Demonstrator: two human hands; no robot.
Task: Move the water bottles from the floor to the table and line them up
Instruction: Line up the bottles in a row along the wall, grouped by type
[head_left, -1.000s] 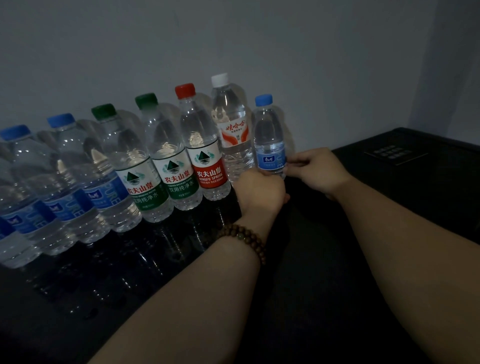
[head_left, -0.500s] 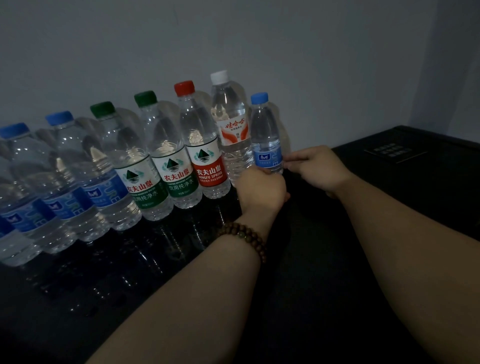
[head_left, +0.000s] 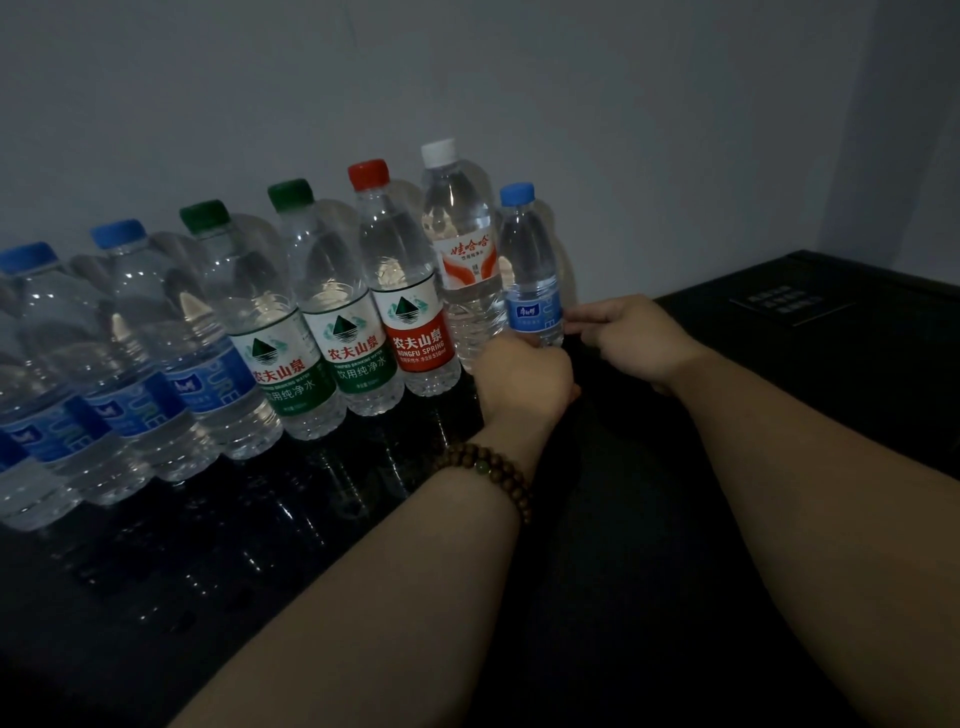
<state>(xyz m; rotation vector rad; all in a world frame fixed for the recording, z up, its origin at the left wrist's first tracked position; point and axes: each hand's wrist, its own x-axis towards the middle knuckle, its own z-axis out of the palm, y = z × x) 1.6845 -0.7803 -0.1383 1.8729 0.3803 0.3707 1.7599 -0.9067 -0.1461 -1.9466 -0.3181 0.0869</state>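
Head view: two hands (head_left: 522, 382) (head_left: 631, 338) hold one small bottle (head_left: 530, 270).

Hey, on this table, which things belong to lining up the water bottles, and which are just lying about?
Part of the job: small blue-capped bottle, held by the left hand and right hand; white-capped bottle; red-capped bottle; green-capped bottles; large blue-capped bottles; black table.
Just lying about: black box with a keypad; bead bracelet on the left wrist.
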